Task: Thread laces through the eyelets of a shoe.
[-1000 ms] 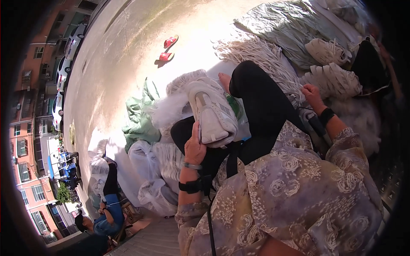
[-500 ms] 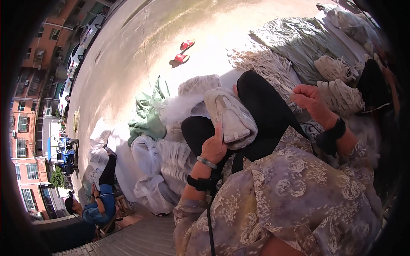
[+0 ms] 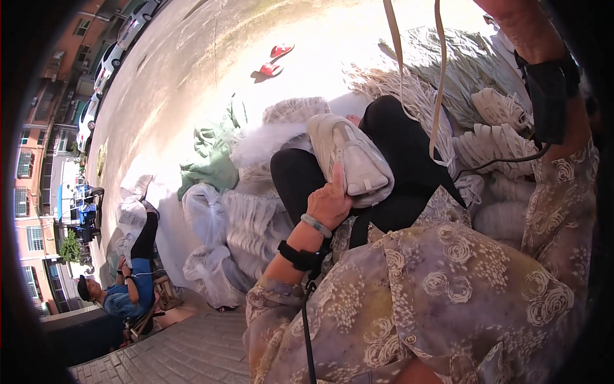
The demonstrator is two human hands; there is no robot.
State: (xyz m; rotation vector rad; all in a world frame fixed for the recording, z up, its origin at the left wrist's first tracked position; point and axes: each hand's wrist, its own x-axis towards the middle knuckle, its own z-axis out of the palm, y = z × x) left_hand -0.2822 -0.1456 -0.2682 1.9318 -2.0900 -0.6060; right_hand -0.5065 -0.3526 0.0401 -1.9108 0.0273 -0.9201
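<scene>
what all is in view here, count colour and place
shoe: one, cream, on lap
lace strands: two, cream, upper right
lace pile: one, cream, beyond right leg
other shoes: several, cream, right
sheet: one, grey, upper right
slippers: two, red, ground ahead
cloth: one, green, left
plastic bags: several, clear, left
other person: one, blue clothes, lower left
cars: several, white, upper left
vehicle: one, blue, far left
buildings: several, orange, far left
trouser legs: two, black, centre
left hand: one, bare, touching shoe
right hand: one, bare, upper right

We count one pair of red slippers on sunlit ground, and crumpled green sheeting near a translucent plastic bag. We further list one seated person in blue, black cap; parked white cars; one leafy bush.
</scene>
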